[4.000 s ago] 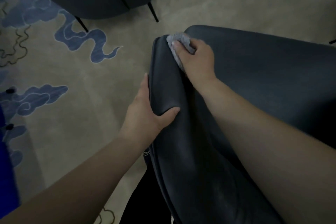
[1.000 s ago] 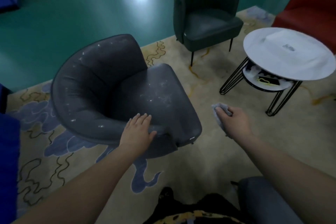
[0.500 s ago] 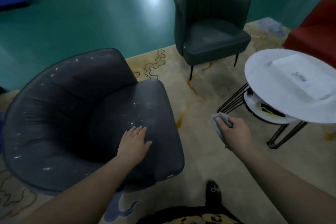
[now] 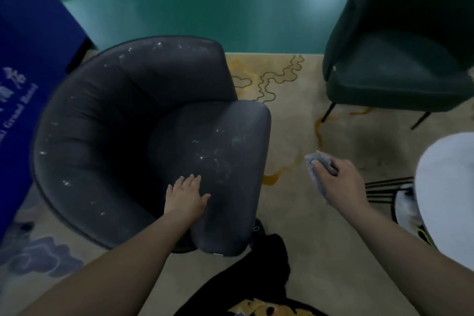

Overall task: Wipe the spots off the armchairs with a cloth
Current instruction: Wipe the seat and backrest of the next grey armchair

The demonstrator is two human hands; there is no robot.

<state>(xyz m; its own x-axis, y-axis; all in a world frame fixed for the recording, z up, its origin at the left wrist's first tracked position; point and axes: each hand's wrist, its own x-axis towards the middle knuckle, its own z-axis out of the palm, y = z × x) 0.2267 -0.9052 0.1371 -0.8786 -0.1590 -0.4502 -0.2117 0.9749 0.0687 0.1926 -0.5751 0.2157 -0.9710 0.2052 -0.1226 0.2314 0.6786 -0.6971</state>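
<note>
A dark grey armchair (image 4: 107, 136) stands upright in front of me, its seat and curved back flecked with white spots (image 4: 218, 156). My left hand (image 4: 186, 196) lies flat on the front of the seat, fingers straight. To the right of the chair, above the carpet, my right hand (image 4: 341, 185) grips a crumpled grey cloth (image 4: 319, 164), apart from the seat edge. A second dark green armchair (image 4: 400, 64) stands at the upper right.
A round white table (image 4: 446, 200) with black wire legs is at the right edge. A blue panel (image 4: 28, 59) with lettering stands at the left. The beige patterned carpet (image 4: 295, 110) meets a green floor beyond the chairs. Dark clothing shows at the bottom.
Four seconds ago I was wiping another chair's edge. Over the last second the view has closed in on the spotted armchair; my left hand stays on its seat, my right hand keeps the cloth.
</note>
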